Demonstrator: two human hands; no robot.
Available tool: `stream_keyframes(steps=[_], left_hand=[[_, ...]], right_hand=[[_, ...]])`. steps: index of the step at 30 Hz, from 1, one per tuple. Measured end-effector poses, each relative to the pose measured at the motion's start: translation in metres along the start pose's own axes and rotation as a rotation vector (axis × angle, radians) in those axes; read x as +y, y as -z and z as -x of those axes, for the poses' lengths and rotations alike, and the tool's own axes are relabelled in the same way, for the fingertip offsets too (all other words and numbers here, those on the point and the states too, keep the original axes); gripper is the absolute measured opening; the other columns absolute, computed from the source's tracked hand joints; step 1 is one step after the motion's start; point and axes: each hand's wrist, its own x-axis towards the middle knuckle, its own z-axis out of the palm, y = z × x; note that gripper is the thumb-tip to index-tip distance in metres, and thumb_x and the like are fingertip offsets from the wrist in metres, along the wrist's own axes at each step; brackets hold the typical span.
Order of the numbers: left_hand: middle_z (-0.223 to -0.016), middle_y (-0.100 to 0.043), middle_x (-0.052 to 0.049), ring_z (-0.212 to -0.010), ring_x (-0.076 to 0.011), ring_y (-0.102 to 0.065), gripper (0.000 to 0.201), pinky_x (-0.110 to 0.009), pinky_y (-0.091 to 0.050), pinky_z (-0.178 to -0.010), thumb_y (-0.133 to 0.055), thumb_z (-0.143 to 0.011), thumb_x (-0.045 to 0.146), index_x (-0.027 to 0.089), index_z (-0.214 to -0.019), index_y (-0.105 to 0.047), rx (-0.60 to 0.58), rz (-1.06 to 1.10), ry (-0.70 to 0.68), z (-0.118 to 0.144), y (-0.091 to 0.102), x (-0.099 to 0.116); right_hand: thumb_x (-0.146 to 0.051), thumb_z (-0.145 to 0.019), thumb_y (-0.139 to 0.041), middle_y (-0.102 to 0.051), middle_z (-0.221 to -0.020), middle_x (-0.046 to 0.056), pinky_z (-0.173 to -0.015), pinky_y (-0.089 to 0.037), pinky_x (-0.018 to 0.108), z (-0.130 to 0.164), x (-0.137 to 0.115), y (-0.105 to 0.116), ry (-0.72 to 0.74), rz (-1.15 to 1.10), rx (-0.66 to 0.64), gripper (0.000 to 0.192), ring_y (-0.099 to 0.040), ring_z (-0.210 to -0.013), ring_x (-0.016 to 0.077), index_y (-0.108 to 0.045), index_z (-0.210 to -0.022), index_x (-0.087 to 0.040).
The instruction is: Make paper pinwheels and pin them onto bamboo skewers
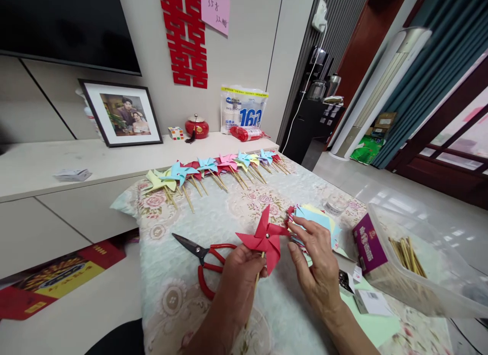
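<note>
My left hand (238, 278) grips the thin wooden stick of a red paper pinwheel (265, 236), holding it upright above the floral table cover (224, 212). My right hand (310, 261) is beside the pinwheel with its fingers spread, the fingertips next to one red blade and over a stack of coloured paper squares (318, 220). Red-handled scissors (206, 258) lie just left of my left hand, blades pointing left.
A row of several finished pinwheels (213, 169) lies along the table's far edge. A clear plastic box of wooden sticks (415, 263) and a purple carton (368, 245) stand at right. A tape roll (336, 205) sits behind the paper. A low white cabinet (46, 167) runs behind.
</note>
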Motion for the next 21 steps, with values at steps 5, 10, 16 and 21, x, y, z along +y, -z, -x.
stream_keyframes(steps=[5, 10, 16, 21], left_hand=[[-0.057, -0.062, 0.002, -0.059, -0.0104, -0.048, 0.014, -0.023, -0.039, -0.061, -0.074, -0.049, 0.010, 0.016, -0.061, -0.070, -0.016, 0.127, 0.007, 0.007, -0.006, 0.007], [-0.068, -0.071, -0.001, -0.066, -0.0139, -0.055, 0.022, -0.024, -0.041, -0.064, -0.075, -0.055, 0.010, 0.017, -0.076, -0.077, -0.079, 0.116, 0.013, 0.009, -0.009, 0.000], [-0.082, -0.076, -0.005, -0.080, -0.0194, -0.063, 0.028, -0.029, -0.045, -0.076, -0.071, -0.062, 0.012, 0.017, -0.089, -0.079, -0.158, 0.093, -0.017, 0.011, -0.010, -0.004], [-0.086, -0.076, -0.006, -0.081, -0.0200, -0.064, 0.028, -0.028, -0.045, -0.073, -0.071, -0.061, 0.011, 0.017, -0.088, -0.078, -0.159, 0.077, -0.012, 0.013, -0.011, -0.004]], right_hand=[[-0.018, -0.090, -0.063, -0.057, -0.132, 0.017, -0.099, -0.041, 0.057, 0.002, -0.010, -0.003, -0.001, -0.031, -0.027, 0.047, -0.050, -0.121, 0.0342, -0.052, -0.135, -0.020], [-0.022, -0.087, -0.067, -0.045, -0.145, 0.018, -0.105, -0.036, 0.059, 0.006, -0.016, -0.007, 0.031, 0.021, -0.088, 0.062, -0.040, -0.131, 0.0366, -0.042, -0.145, -0.019], [-0.023, -0.088, -0.066, -0.045, -0.147, 0.016, -0.106, -0.037, 0.060, 0.006, -0.010, -0.006, 0.056, 0.048, -0.068, 0.066, -0.040, -0.132, 0.0363, -0.039, -0.148, -0.020], [-0.022, -0.090, -0.063, -0.046, -0.146, 0.016, -0.105, -0.038, 0.060, 0.005, -0.010, -0.005, 0.047, 0.044, -0.056, 0.065, -0.042, -0.131, 0.0357, -0.037, -0.149, -0.021]])
